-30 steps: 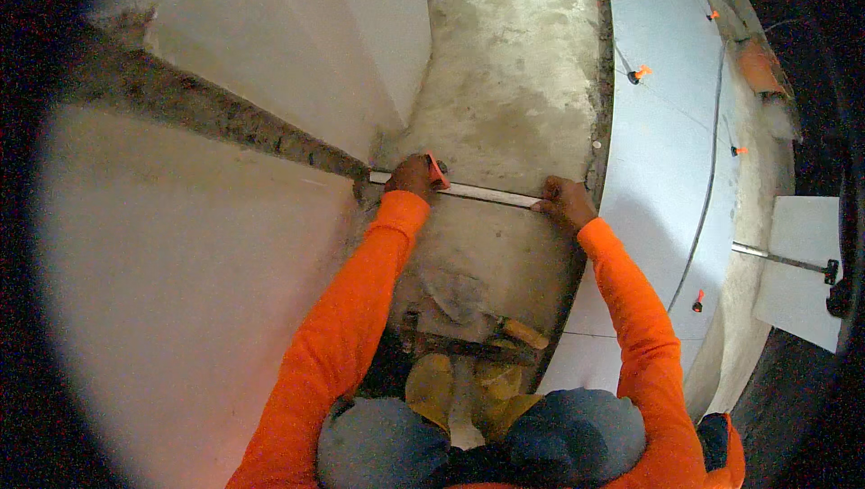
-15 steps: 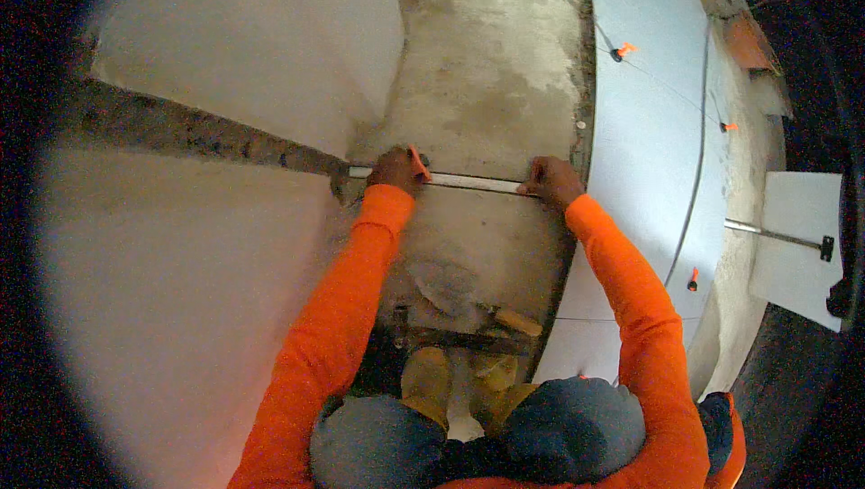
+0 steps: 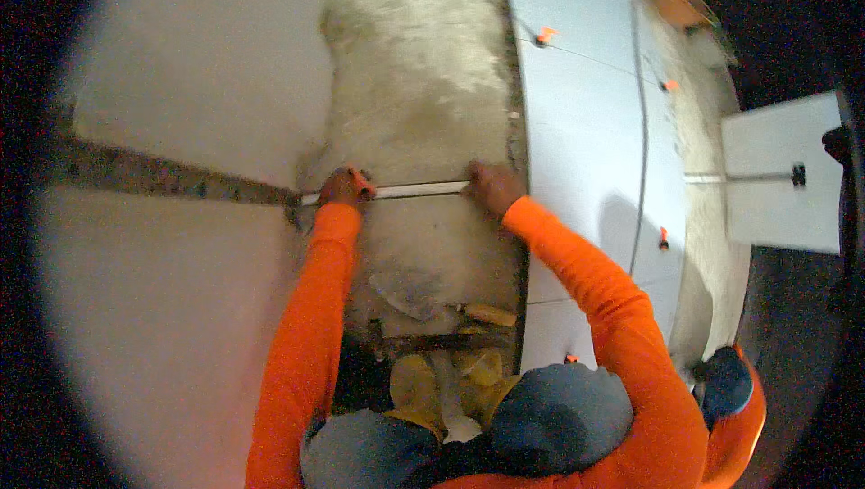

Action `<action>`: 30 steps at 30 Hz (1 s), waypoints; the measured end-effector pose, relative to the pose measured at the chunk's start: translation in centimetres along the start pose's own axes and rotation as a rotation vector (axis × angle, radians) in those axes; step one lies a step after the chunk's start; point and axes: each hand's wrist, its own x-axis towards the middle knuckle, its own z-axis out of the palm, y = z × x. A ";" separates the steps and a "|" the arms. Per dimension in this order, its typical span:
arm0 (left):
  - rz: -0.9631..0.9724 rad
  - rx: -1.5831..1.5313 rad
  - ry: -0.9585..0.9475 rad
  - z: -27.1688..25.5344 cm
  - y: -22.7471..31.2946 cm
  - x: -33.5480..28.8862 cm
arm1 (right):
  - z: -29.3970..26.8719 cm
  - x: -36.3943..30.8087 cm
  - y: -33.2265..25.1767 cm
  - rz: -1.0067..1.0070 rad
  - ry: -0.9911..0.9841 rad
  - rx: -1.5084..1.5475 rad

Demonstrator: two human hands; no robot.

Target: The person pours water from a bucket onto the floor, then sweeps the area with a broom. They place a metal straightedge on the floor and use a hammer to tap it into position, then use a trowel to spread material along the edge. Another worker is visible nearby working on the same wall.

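Note:
A narrow white strip (image 3: 419, 190) lies across the bare grey-brown floor, like a ruler or tape; I cannot tell which. It reaches from the left wall's edge toward the laid tiles (image 3: 586, 156). My left hand (image 3: 340, 187) is closed over the strip near the wall, with a small orange piece (image 3: 363, 185) at its fingers. Bent fingers of my right hand (image 3: 494, 188) pinch the strip's other end, close to the tile edge. Both hands are low at the floor, and their fingertips are partly hidden.
Orange clips (image 3: 545, 36) with dark bases stand on the tiles. Near my boots (image 3: 414, 383) lie a yellow-handled tool (image 3: 489, 314) and a dark bar (image 3: 441, 342). Large pale panels (image 3: 162, 291) flank a dark gap on the left. A white slab (image 3: 782, 219) with a rod is at far right.
The whole scene has shifted left in the picture as my head turned. Both hands keep their places on the white strip. A shadow now falls on the tiles by my right arm.

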 end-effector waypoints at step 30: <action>0.140 0.147 0.224 0.4 0.4 -2.2 | -17.0 -22.3 2.9 0.119 -0.167 -0.171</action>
